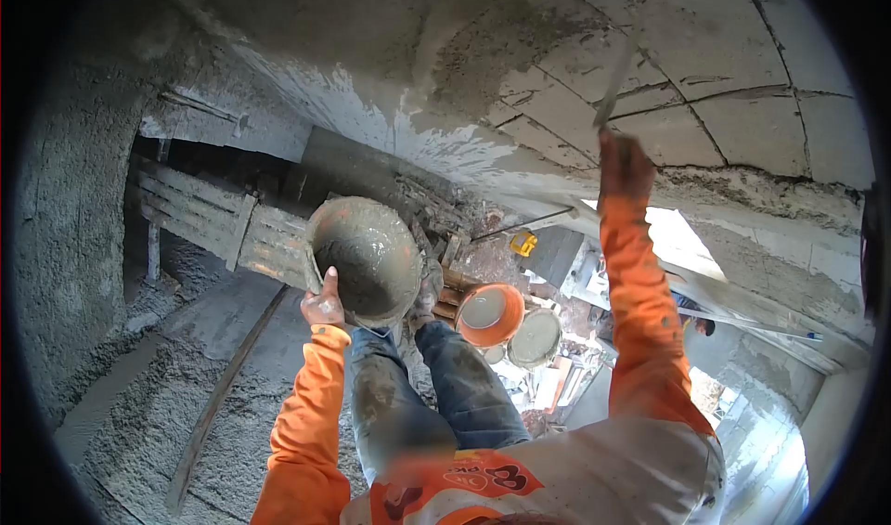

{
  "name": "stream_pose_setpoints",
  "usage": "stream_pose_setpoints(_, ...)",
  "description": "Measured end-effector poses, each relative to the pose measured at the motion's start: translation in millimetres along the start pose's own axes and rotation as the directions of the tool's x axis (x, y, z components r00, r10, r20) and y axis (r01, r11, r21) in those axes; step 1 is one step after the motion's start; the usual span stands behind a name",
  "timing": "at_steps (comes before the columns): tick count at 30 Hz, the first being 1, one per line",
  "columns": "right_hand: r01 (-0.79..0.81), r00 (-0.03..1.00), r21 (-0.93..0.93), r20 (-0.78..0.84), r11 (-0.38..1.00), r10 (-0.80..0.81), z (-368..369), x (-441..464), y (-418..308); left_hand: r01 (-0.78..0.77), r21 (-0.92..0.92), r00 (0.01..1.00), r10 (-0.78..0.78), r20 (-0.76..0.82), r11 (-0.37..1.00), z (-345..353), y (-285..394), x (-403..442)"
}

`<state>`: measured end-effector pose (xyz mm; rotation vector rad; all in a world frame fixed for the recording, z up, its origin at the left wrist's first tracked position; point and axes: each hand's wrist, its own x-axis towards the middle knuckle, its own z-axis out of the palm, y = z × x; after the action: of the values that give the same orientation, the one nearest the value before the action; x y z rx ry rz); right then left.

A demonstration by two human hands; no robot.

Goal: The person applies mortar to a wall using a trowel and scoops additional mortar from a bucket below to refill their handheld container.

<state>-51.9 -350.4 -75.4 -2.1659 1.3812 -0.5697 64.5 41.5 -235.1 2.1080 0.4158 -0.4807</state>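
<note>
My left hand (323,304) grips the near rim of a mortar-caked bucket (401,246), its thumb over the edge. Wet grey mortar (357,279) lies inside, and the bucket is tipped toward me above my legs. High on the right, my right hand (627,165) is closed around a trowel (614,93). Motion blurs its thin blade, which shows nearly edge-on against the ceiling (733,135). Bare slab with dark joint lines is visible there, beside a darker patch of fresh mortar (501,47). Whether the blade touches the surface I cannot tell.
Wooden boards (209,214) stretch leftward behind the bucket. Below stand an orange bucket (509,316) and a grey mortar-filled bucket (535,339). A yellow object (522,244) lies farther off. Another person (698,321) is at the lower right. A long wooden strip (223,400) lies at left.
</note>
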Motion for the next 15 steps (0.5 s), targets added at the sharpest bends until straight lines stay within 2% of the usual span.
stream_pose_setpoints(1, 0.149, 0.988, 0.080, 0.025, 0.985, -0.152, 5.8, -14.5, 21.7, -0.003, -0.011, 1.000, 0.003, -0.005, 1.000, 2.7, 6.4, -0.7)
stream_pose_setpoints(2, 0.036, 0.982, 0.122, 0.177, 0.992, -0.058, 20.5, -27.8, 54.7, -0.035, 0.008, 0.999, 0.035, -0.007, 0.999, 5.0, 11.7, -2.4)
stream_pose_setpoints(3, 0.087, 0.935, 0.099, 0.336, 0.991, -0.116, 27.9, -47.4, 57.2, -0.065, 0.034, 0.998, 0.065, -0.005, 0.997, 7.0, 16.9, -5.7)
stream_pose_setpoints(4, 0.185, 0.832, 0.014, 0.529, 0.983, -0.164, 32.6, -66.9, 60.9, -0.048, 0.034, 0.999, 0.047, 0.017, 0.998, 8.8, 28.5, -11.5)
stream_pose_setpoints(5, 0.252, 0.682, -0.066, 0.720, 0.966, -0.129, 42.5, -74.6, 58.3, -0.144, 0.128, 0.989, 0.136, 0.064, 0.981, 11.9, 23.8, -8.6)
stream_pose_setpoints(6, 0.328, 0.495, -0.124, 0.867, 0.936, -0.059, 52.8, -84.0, 55.1, -0.164, 0.129, 0.985, 0.156, 0.067, 0.978, 13.8, 27.4, -10.4)
stream_pose_setpoints(8, 0.618, 0.409, -0.182, 0.906, 0.765, -0.114, 78.4, -98.0, 48.5, -0.210, 0.194, 0.974, 0.188, 0.125, 0.958, 21.2, 43.9, -18.1)
stream_pose_setpoints(10, 0.799, 0.465, -0.267, 0.843, 0.540, -0.272, 119.3, -109.2, 60.7, -0.288, 0.191, 0.946, 0.249, 0.207, 0.938, 27.2, 75.8, -36.8)
stream_pose_setpoints(11, 0.786, 0.468, -0.266, 0.846, 0.558, -0.257, 131.9, -114.7, 61.6, -0.341, 0.095, 0.925, 0.315, 0.212, 0.935, 34.2, 93.0, -50.5)
stream_pose_setpoints(13, 0.786, 0.354, -0.179, 0.915, 0.591, -0.194, 149.5, -124.0, 63.4, -0.289, 0.152, 0.925, 0.234, 0.301, 0.945, 43.9, 106.1, -59.3)
stream_pose_setpoints(14, 0.780, 0.348, -0.170, 0.918, 0.603, -0.191, 156.4, -134.6, 73.9, -0.289, 0.200, 0.921, 0.216, 0.324, 0.936, 46.3, 118.6, -67.3)
stream_pose_setpoints(15, 0.476, 0.378, -0.204, 0.926, 0.855, 0.010, 163.6, -145.7, 83.3, -0.367, 0.250, 0.902, 0.277, 0.332, 0.896, 53.2, 111.9, -62.9)
